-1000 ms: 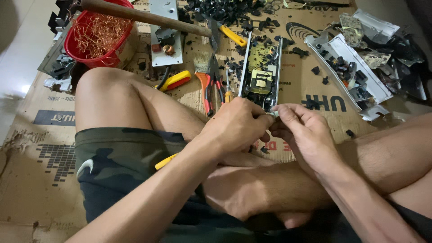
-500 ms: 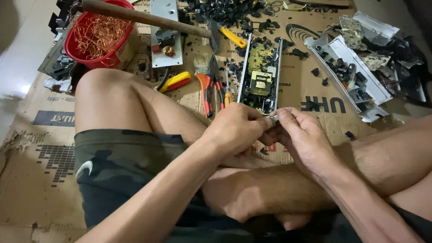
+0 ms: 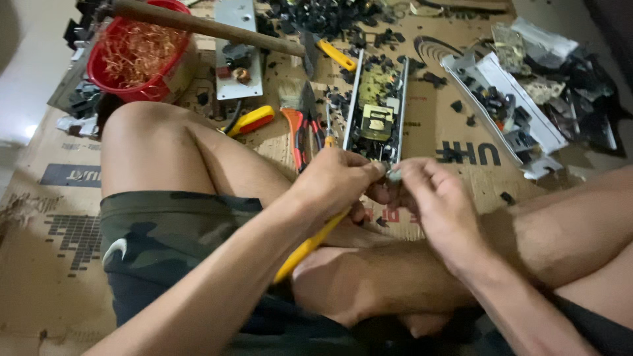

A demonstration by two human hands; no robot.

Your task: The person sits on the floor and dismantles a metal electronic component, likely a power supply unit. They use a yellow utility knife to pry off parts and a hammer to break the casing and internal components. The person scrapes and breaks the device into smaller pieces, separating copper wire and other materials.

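I sit cross-legged on flattened cardboard [image 3: 59,264]. My left hand [image 3: 333,181] grips a tool with a yellow handle [image 3: 306,247] that runs down under my wrist. My right hand [image 3: 432,198] pinches a small grey part [image 3: 393,175] at its fingertips. The two hands meet just above my crossed legs, fingertips touching around the part. The tool's tip is hidden between the fingers. Directly behind the hands lies a long circuit board in a metal tray [image 3: 377,109].
A red basket of copper wire [image 3: 135,53] stands at the back left with a wooden-handled hammer [image 3: 204,26] across it. Red-handled pliers [image 3: 297,135], a yellow and red tool [image 3: 249,120], a metal plate [image 3: 237,49], black plastic scraps and a white tray of parts [image 3: 508,109] lie around.
My hands have stayed together over my legs, shifting slightly. The yellow handle now shows below my left wrist.
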